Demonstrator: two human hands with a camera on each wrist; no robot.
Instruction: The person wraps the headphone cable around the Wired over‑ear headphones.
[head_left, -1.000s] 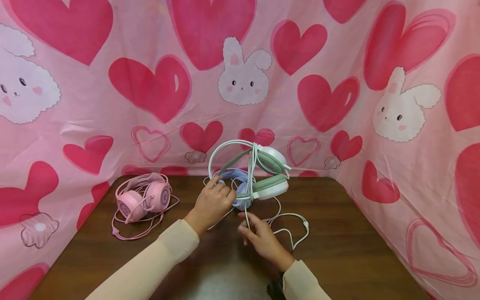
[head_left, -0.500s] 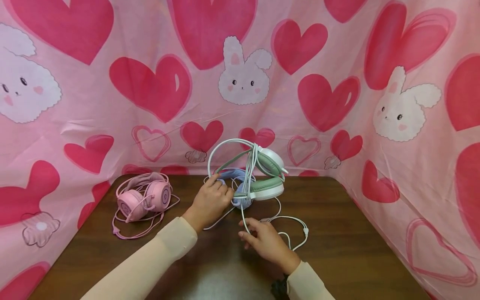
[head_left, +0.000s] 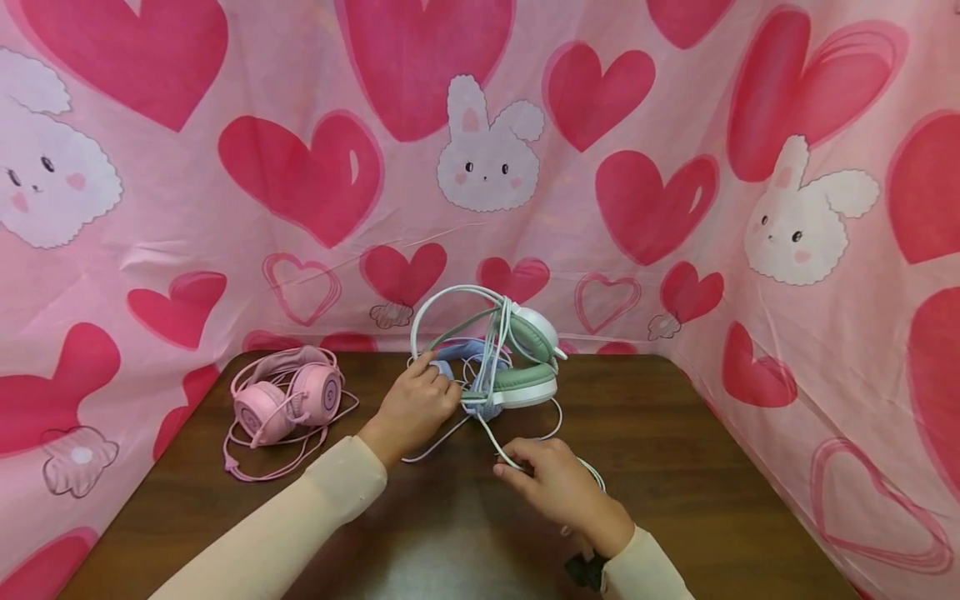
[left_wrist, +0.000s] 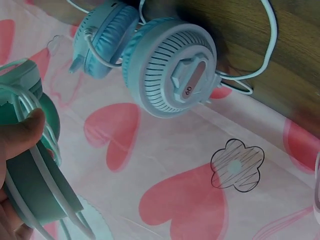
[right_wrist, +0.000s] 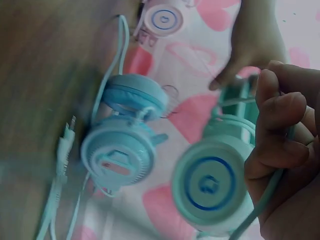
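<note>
My left hand [head_left: 414, 410] grips the headband of white headphones [head_left: 527, 395] with green cushions, holding them raised over the table. Several turns of their white cable are wrapped around the headband, and the left wrist view shows my thumb across these turns [left_wrist: 47, 130]. To the lower right, my right hand [head_left: 561, 483] pinches a length of white cable [head_left: 489, 432] that runs down from the headphones. In the right wrist view its fingers are curled, with the cable passing across the palm. Blue headphones [left_wrist: 172, 70] stand behind, partly hidden in the head view.
Pink headphones [head_left: 288, 398] with their cable lie at the left of the brown wooden table [head_left: 675, 450]. A cable plug [right_wrist: 65, 147] lies on the wood in the right wrist view. Pink heart-patterned cloth [head_left: 480, 242] hangs around the back and sides.
My right hand has moved right and nearer to me, drawing the cable out at a slant. The white headphones and my left hand have shifted slightly left and lower.
</note>
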